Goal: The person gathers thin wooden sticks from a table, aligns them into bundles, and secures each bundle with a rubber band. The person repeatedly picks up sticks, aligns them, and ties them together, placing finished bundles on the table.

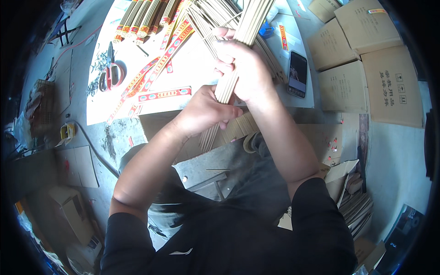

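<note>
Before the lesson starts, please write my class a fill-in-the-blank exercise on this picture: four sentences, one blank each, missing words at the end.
1. The hand gripping the bundle of sticks nearer the lap is the person's ____ one.
2. The phone lies on the table with its screen facing ____.
3. The scissors lie to the ____ of the phone.
4. The stacked boxes are made of ____.

Missing words: left; up; left; cardboard.

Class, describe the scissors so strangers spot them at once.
Find the white table, then its left side. Below and left of the bundled sticks lie the scissors, blades pointing up the picture; looped red handles set them apart from the flat red-and-yellow strips to their right.
</note>
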